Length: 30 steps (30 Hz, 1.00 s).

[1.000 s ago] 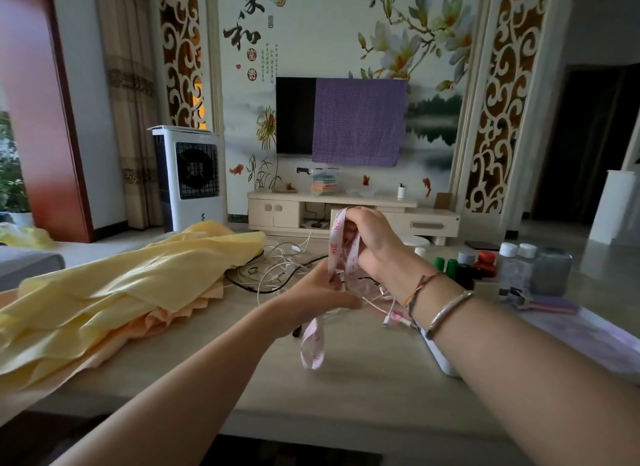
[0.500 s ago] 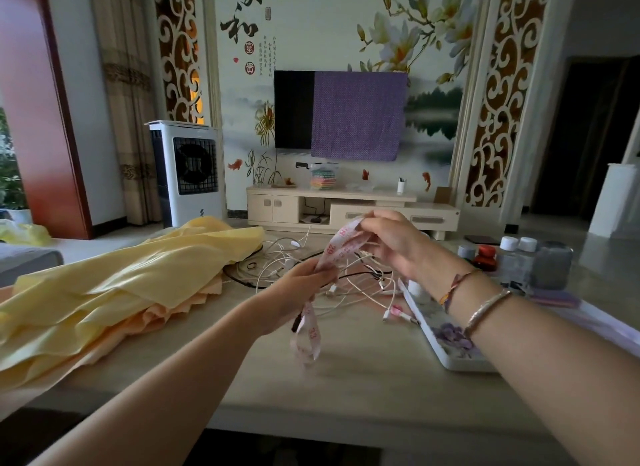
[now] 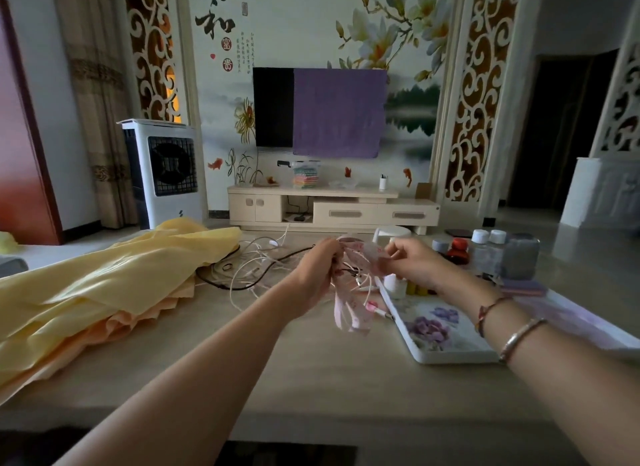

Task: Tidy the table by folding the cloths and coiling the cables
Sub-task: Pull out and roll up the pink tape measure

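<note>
From the head camera, a pale, smooth table [image 3: 311, 372] with a matte wood-tone top runs across the view. On its left lies a heap of thin yellow cloth [image 3: 104, 285], soft and creased, over a peach-coloured layer whose edge shows in small pleats. Behind the hands sprawls a loose tangle of cables [image 3: 256, 264] — slim white cords looping over one another, with a thicker dark lead curving round them. To the right sits a glossy white rectangular tray [image 3: 446, 330] with rounded corners, printed with purple flowers; beyond it stand small bottles [image 3: 485, 249], some with white caps and one with a red cap, beside a grey blocky container.

The left hand [image 3: 318, 268] has its fingers curled inward and pinches a pink measuring tape [image 3: 349, 309], a flat, limp ribbon with faint red markings. From that grip the tape hangs in several long loops down toward the table, just left of the tray. The right hand [image 3: 412, 261] — two bracelets on its wrist — is also curled, thumb and fingertips pinching the tape's upper stretch, so a short length spans between the two hands, above the near edge of the cable tangle
</note>
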### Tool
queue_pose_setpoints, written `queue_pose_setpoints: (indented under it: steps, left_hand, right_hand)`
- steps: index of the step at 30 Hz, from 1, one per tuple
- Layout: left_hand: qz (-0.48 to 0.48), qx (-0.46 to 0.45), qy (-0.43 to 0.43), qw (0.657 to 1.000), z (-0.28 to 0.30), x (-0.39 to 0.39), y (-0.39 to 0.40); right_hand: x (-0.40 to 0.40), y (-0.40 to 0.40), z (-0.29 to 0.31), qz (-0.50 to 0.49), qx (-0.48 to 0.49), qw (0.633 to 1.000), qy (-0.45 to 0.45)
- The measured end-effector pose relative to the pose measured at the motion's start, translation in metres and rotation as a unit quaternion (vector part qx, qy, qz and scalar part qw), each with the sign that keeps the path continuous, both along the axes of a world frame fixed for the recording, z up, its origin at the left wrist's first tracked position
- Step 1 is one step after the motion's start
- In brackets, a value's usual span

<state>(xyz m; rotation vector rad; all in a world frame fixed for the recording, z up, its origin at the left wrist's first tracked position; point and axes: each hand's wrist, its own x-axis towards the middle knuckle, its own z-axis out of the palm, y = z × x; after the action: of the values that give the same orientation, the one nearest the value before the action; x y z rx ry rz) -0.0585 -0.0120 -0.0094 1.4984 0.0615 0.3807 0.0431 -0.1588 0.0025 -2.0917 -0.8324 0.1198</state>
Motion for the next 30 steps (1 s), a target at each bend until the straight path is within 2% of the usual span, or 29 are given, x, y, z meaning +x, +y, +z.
queue_pose_setpoints:
  steps: [3,6,9,11,15,18,20,22,25,26,28,30]
  left_hand:
    - [0.073,0.093,0.028,0.993,-0.026,0.007,0.011]
    - [0.126,0.232,0.076,0.962,-0.060,-0.003,0.036]
    - [0.126,0.440,0.121,0.881,-0.087,-0.019,0.064]
    - [0.131,0.504,0.129,0.844,-0.096,-0.033,0.079]
    - [0.188,0.580,0.088,0.788,-0.101,-0.050,0.092]
    - [0.175,0.639,0.104,0.742,-0.103,-0.059,0.095]
    - [0.163,0.659,0.125,0.724,-0.105,-0.064,0.098]
    - [0.159,0.660,0.129,0.723,-0.105,-0.066,0.099]
    - [0.145,0.664,0.119,0.724,-0.104,-0.065,0.098]
    - [0.142,0.662,0.117,0.727,-0.103,-0.065,0.097]
    - [0.136,0.657,0.115,0.733,-0.102,-0.067,0.098]
    - [0.128,0.660,0.115,0.731,-0.100,-0.069,0.098]
  right_hand:
    - [0.001,0.001,-0.016,-0.003,-0.039,0.999,-0.032]
    - [-0.004,0.011,-0.045,0.032,-0.098,0.992,-0.067]
    - [-0.017,0.027,-0.068,0.065,-0.135,0.981,-0.122]
    - [-0.024,0.040,-0.078,0.076,-0.137,0.979,-0.133]
    - [-0.032,0.053,-0.083,0.072,-0.131,0.980,-0.134]
    - [-0.035,0.052,-0.081,0.081,-0.161,0.972,-0.150]
    - [-0.037,0.051,-0.078,0.083,-0.204,0.964,-0.147]
    - [-0.041,0.052,-0.071,0.102,-0.224,0.963,-0.112]
    - [-0.054,0.057,-0.055,0.157,-0.165,0.974,-0.004]
    - [-0.058,0.061,-0.052,0.165,-0.155,0.974,0.002]
    - [-0.067,0.071,-0.052,0.152,-0.199,0.965,-0.078]
    - [-0.077,0.083,-0.059,0.137,-0.276,0.934,-0.180]
